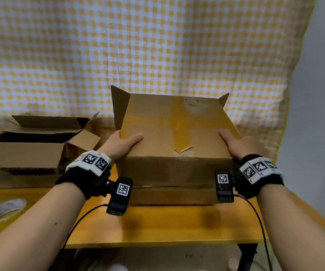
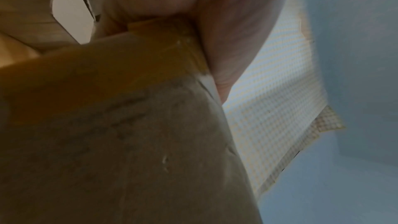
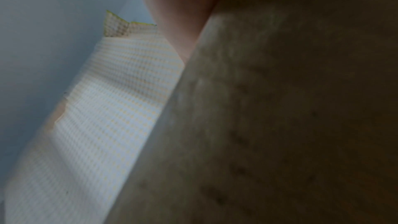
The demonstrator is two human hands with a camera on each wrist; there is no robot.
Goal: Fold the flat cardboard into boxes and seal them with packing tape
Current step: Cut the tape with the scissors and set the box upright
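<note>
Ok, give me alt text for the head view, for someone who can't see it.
Both hands, left hand and right hand, grip the sides of a taped cardboard box on a wooden table. An open box and a tape roll sit to the left, before a checked cloth.

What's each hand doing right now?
Left hand: grips the taped box at its left edge.
Right hand: grips the same box at its right edge.

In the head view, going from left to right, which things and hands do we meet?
Tape roll → open box → left hand → taped box → right hand.
</note>
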